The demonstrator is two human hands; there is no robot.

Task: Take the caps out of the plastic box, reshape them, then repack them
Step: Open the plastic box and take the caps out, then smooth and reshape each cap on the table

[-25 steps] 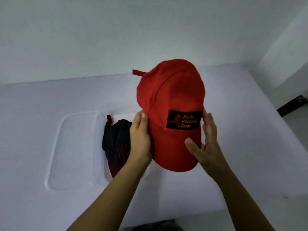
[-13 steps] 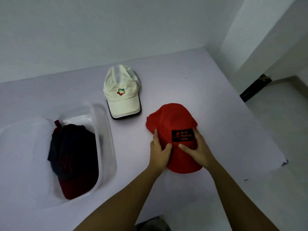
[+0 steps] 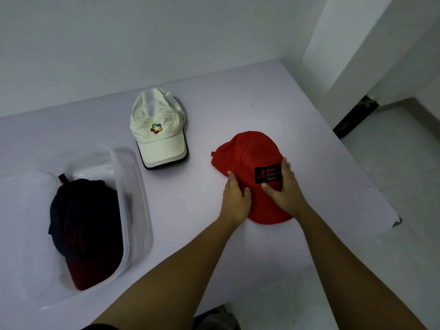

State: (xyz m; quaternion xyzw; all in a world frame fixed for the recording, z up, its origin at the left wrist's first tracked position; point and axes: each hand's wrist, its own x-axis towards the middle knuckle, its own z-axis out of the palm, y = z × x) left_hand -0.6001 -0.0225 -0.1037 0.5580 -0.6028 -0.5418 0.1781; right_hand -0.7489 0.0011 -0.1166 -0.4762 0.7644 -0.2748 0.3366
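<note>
1 red cap (image 3: 247,160) lies crown up on the table (image 3: 273,103), at 3 o'clock from the centre of the view, with its brim pointing to 6 o'clock. A black patch (image 3: 266,175) with orange lettering sits on the front panel.

Both hands rest on this cap. The left hand (image 3: 235,198) lies on the cap's 8 o'clock side, with its fingers straight and together and its thumb laid on the fabric. The right hand (image 3: 287,186) lies on the 4 o'clock side. Its fingers run straight along the edge of the patch, and its thumb is spread out, pressing just below the patch. Neither hand curls round the fabric. The 2 hands are near each other but apart.

1 white cap (image 3: 157,129) lies on the table at 10 o'clock from the red cap, well apart from it. It is crown up, with its brim toward 6 o'clock and a multicoloured logo on the front.

The clear plastic box (image 3: 140,198) stands at 8 o'clock in the view, near the white cap's brim. It holds 1 dark cap (image 3: 83,222), whose dark red brim points to 6 o'clock.
</note>
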